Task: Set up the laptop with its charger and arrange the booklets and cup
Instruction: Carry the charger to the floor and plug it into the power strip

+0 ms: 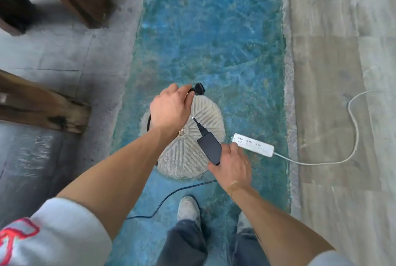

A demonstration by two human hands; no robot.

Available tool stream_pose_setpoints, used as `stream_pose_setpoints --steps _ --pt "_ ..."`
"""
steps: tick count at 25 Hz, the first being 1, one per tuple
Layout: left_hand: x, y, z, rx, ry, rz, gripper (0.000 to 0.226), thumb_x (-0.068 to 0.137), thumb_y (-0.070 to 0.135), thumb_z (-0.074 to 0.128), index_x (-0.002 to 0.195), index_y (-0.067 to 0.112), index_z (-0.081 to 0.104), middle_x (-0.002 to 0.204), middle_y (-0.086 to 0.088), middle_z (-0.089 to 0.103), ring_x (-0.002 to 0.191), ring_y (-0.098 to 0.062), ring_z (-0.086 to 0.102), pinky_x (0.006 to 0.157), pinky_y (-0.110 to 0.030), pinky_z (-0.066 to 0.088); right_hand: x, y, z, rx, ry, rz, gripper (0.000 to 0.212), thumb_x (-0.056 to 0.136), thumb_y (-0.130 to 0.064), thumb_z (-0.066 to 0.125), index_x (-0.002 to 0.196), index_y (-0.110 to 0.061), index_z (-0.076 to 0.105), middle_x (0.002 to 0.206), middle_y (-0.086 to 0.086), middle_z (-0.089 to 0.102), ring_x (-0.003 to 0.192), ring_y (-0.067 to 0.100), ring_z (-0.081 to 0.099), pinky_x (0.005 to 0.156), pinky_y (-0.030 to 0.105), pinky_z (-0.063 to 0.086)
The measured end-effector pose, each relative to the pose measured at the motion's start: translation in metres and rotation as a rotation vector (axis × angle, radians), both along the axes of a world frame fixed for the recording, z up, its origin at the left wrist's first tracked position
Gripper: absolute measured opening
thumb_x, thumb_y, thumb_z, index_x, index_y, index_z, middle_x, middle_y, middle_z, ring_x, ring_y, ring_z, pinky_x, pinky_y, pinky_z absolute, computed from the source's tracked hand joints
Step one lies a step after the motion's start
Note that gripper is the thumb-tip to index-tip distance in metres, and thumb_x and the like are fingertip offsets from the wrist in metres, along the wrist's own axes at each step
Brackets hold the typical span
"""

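Note:
My right hand (232,164) grips the black charger brick (209,147) by its lower end, held above the floor. My left hand (169,109) pinches the black cord just behind the black wall plug (198,88), which sticks out past my fingers. A short cable runs from the brick's top end up under my left hand. A white power strip (254,145) lies on the floor just right of the brick. The laptop, booklets and cup are out of view.
A round carved stone disc (188,154) sits in the blue-green floor strip (214,40) under my hands. The strip's white cord (351,120) loops right over grey planks. A thin black cable (171,197) trails by my shoes. Dark wooden furniture legs (42,105) stand left.

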State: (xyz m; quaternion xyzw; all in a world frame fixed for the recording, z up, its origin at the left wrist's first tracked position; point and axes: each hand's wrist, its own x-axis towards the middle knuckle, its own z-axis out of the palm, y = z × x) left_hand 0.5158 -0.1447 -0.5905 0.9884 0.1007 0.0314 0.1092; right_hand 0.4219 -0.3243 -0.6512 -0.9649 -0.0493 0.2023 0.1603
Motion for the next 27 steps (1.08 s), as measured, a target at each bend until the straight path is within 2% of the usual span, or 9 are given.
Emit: stream_pose_setpoints --steps 5,8,11,13,18,21,24,27 --pt "0.018 0.005 -0.125 0.084 0.014 -0.116 0.031 0.096 0.044 0.051 0.115 0.027 0.069 0.099 -0.008 0.064 0.097 -0.034 0.062 0.071 -0.036 0.042 0.001 0.003 -0.134 0.002 -0.019 -0.023 0.053 0.081 -0.052 0.062 0.115 -0.013 0.056 0.106 0.006 0.054 0.100 0.026 0.057 0.084 0.038 0.046" --pt "0.034 -0.004 -0.167 0.208 0.046 -0.242 0.034 0.095 0.043 0.048 0.110 0.022 0.071 0.100 -0.007 0.064 0.098 -0.032 0.059 0.083 -0.041 0.039 0.002 0.003 -0.184 0.020 -0.034 -0.076 0.055 0.080 -0.056 0.064 0.113 -0.012 0.057 0.105 0.006 0.055 0.096 0.025 0.059 0.079 0.036 0.047" --pt "0.043 -0.021 -0.197 0.349 0.039 -0.421 0.033 0.095 0.041 0.046 0.103 0.019 0.069 0.095 -0.003 0.057 0.090 -0.025 0.049 0.084 -0.043 0.033 0.000 0.001 -0.222 -0.002 -0.035 -0.115 0.062 0.080 -0.061 0.063 0.114 -0.010 0.057 0.105 0.006 0.056 0.091 0.022 0.060 0.074 0.033 0.047" --pt "0.045 -0.035 -0.214 0.398 0.033 -0.519 0.027 0.095 0.035 0.046 0.102 0.018 0.066 0.094 -0.001 0.056 0.089 -0.023 0.044 0.087 -0.043 0.032 -0.003 -0.005 -0.242 -0.038 -0.018 -0.128 0.064 0.081 -0.060 0.062 0.119 -0.009 0.055 0.110 0.007 0.055 0.096 0.022 0.059 0.077 0.033 0.047" --pt "0.053 -0.047 -0.245 0.339 0.114 -0.607 0.024 0.096 0.034 0.043 0.105 0.018 0.058 0.099 -0.001 0.063 0.098 -0.026 0.050 0.098 -0.049 0.029 -0.012 -0.008 -0.282 -0.062 0.027 -0.124 0.060 0.085 -0.058 0.059 0.122 -0.011 0.053 0.114 0.006 0.053 0.104 0.022 0.057 0.082 0.035 0.047" --pt "0.054 -0.039 -0.259 0.221 0.189 -0.612 0.021 0.094 0.037 0.045 0.103 0.023 0.058 0.101 0.002 0.065 0.099 -0.023 0.051 0.101 -0.049 0.026 -0.018 -0.012 -0.300 -0.066 0.058 -0.105 0.061 0.084 -0.060 0.059 0.122 -0.012 0.052 0.115 0.006 0.052 0.104 0.022 0.056 0.085 0.034 0.048" --pt "0.050 -0.033 -0.269 0.091 0.290 -0.551 0.020 0.094 0.039 0.043 0.105 0.029 0.057 0.103 0.003 0.066 0.094 -0.019 0.044 0.098 -0.047 0.025 -0.021 -0.013 -0.306 -0.087 0.103 -0.103 0.064 0.080 -0.062 0.063 0.121 -0.014 0.050 0.115 0.004 0.051 0.102 0.021 0.056 0.084 0.034 0.047" --pt "0.049 -0.034 -0.278 0.007 0.313 -0.506 0.023 0.096 0.042 0.041 0.110 0.039 0.058 0.098 0.005 0.061 0.095 -0.018 0.043 0.088 -0.044 0.025 -0.011 -0.016 -0.299 -0.070 0.138 -0.038 0.070 0.078 -0.065 0.063 0.125 -0.016 0.046 0.118 0.004 0.053 0.105 0.023 0.057 0.081 0.037 0.048"
